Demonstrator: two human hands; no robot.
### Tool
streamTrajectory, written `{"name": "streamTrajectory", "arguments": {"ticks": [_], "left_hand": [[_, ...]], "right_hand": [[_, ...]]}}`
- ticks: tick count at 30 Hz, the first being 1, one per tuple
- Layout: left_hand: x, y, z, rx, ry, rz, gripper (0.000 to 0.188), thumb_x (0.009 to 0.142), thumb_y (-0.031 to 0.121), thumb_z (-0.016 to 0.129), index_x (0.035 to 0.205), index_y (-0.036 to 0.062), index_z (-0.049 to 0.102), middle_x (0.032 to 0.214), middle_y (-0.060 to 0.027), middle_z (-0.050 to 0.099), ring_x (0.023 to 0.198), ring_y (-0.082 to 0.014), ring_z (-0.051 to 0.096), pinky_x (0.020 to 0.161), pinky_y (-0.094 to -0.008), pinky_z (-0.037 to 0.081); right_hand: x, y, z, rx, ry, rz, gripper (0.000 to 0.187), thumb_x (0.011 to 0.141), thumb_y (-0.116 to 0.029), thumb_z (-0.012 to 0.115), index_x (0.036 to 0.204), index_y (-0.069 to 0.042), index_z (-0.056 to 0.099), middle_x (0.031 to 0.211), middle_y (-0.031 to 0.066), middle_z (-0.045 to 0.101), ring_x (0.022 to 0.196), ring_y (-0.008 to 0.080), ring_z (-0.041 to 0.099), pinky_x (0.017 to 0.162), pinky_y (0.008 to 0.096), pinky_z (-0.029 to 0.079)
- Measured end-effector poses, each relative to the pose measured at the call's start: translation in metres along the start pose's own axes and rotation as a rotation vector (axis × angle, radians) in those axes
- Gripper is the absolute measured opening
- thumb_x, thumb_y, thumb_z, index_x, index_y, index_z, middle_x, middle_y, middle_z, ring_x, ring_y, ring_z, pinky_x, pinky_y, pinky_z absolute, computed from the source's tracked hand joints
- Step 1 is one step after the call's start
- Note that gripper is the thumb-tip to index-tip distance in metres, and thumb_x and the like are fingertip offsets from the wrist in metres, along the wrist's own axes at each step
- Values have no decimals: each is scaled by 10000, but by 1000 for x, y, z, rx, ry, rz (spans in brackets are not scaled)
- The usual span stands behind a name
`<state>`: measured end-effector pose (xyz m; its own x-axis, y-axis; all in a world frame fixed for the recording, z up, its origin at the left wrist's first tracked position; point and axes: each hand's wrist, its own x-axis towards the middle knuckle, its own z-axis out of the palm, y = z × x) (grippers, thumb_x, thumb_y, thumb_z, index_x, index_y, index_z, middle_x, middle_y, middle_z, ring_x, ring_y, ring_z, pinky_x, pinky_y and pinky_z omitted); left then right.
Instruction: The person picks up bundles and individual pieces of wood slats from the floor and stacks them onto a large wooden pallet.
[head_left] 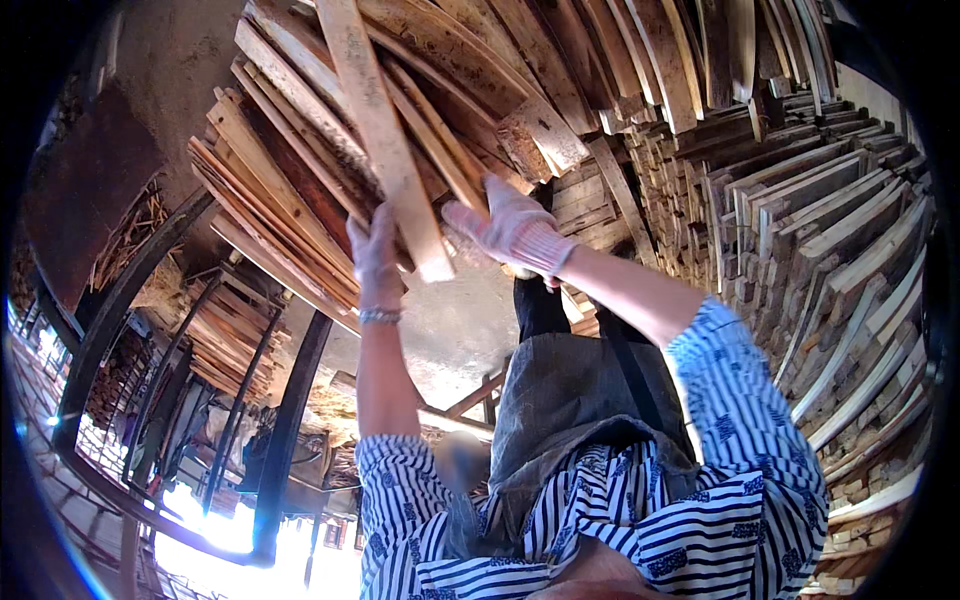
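Both my hands wear pale gloves and are at the near ends of rough wooden slats. My left hand (377, 262) closes round the end of a narrow slat (310, 145) on the left side of the pile. Between my hands lies a longer, wide pale board (385, 130), its near end sticking out past the others. My right hand (515, 228) has its thumb and fingers on either side of the end of another thin slat (437, 135). The fingertips of both hands are partly hidden by the wood.
A thick stack of boards (650, 50) spreads across the far side. On the right, slats are stacked high in a wall (820, 230). A dark metal frame (290, 430) stands at the left, with more wood (230, 335) behind it. I wear a grey apron (570, 400).
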<state>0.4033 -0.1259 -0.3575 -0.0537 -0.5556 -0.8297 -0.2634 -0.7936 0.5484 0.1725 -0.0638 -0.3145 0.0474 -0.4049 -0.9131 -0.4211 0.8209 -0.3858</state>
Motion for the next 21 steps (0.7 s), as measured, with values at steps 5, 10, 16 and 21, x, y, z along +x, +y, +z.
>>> {"name": "streamTrajectory", "arguments": {"ticks": [5, 10, 16, 21], "left_hand": [[-8, 7, -1, -426, 20, 112, 699, 1012, 585, 394, 1488, 74, 375, 1464, -119, 475, 1298, -296, 494, 1099, -448, 418], [32, -33, 32, -589, -43, 63, 667, 996, 623, 403, 1392, 92, 479, 1312, -105, 591, 1207, -292, 567, 1049, -448, 458], [-22, -36, 37, -511, 33, -9, 580, 1003, 605, 428, 1264, 105, 565, 1038, -56, 642, 869, -191, 617, 748, -333, 535], [-180, -29, 41, 897, -95, 306, 618, 898, -42, 559, 1469, 76, 353, 1455, -248, 435, 1281, -421, 516, 884, -458, 587]], "right_hand": [[18, -36, -23, 312, -75, -256, 1267, 765, -832, 567, 1429, 199, 245, 1393, 381, 441, 1325, 403, 472, 1099, 431, 393], [68, -39, -4, 105, 138, 10, 1249, 726, -666, 757, 1527, 68, 141, 1524, 292, 335, 1404, 382, 383, 1151, 417, 351], [32, -12, -14, 147, 115, -51, 1003, 801, -508, 742, 1466, 93, 293, 1429, 303, 459, 1317, 371, 498, 1070, 441, 454], [-78, 53, 5, 560, -158, -47, 964, 791, -449, 799, 1453, 58, 315, 1380, 227, 531, 1233, 272, 563, 1025, 404, 494]]}}
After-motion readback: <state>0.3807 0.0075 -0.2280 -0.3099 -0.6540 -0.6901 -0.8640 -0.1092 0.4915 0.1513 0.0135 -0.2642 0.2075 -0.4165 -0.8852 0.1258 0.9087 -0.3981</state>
